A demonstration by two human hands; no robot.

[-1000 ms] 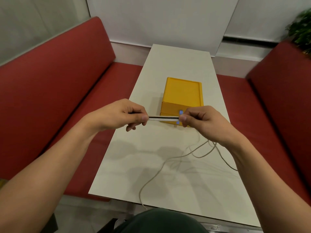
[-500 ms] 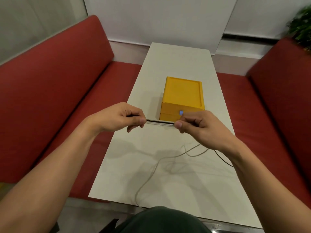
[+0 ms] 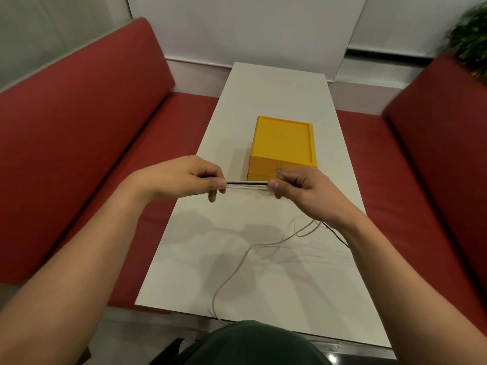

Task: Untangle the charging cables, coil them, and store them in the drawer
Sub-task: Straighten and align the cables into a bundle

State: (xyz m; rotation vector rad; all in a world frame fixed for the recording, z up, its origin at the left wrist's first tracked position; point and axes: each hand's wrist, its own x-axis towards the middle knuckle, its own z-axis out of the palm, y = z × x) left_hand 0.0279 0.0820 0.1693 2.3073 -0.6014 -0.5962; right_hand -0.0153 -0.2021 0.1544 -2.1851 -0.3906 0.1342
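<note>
Hands: your left hand (image 3: 181, 177) and right hand (image 3: 303, 191) are both held above the table, each with thumb and curled fingers pinching one end of the same short stretch of cable.
Held stretch: the cable bundle (image 3: 247, 185) runs taut and level between your two hands, with white strands and one black strand lying side by side.
Loose cable: a white cable (image 3: 237, 267) drops from under your right hand, loops on the table and trails to the near edge. A black cable (image 3: 336, 234) shows just beside your right wrist, and your forearm hides the rest of it.
Drawer: the yellow drawer box (image 3: 283, 143) stands on the table just beyond your hands. Your right hand covers part of its front, and a small blue mark (image 3: 279, 171) shows above your knuckles.
Table: the white table (image 3: 276, 88) runs away from you to the far wall.
Surroundings: a red left bench (image 3: 79, 127) and a red right bench (image 3: 434, 154) flank the table, and a green plant (image 3: 471, 40) sits at the far right, blurred.
Near edge: a dark green garment (image 3: 253, 343) fills the bottom of the view and hides where the white cable ends.
</note>
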